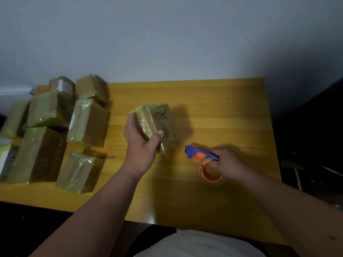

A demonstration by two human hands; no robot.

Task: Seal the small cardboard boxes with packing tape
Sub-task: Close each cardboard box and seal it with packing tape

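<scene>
One taped box (157,125) lifted in the left hand's (141,145) grip; right hand (228,164) grips the tape dispenser (206,162); stacking seems next.

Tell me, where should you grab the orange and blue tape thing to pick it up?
Grab the tape dispenser by its orange ring, from the right side, as the right hand does here. The ring is round, so fingers curl around it, and the blue cutter end points left, away from them.
</scene>
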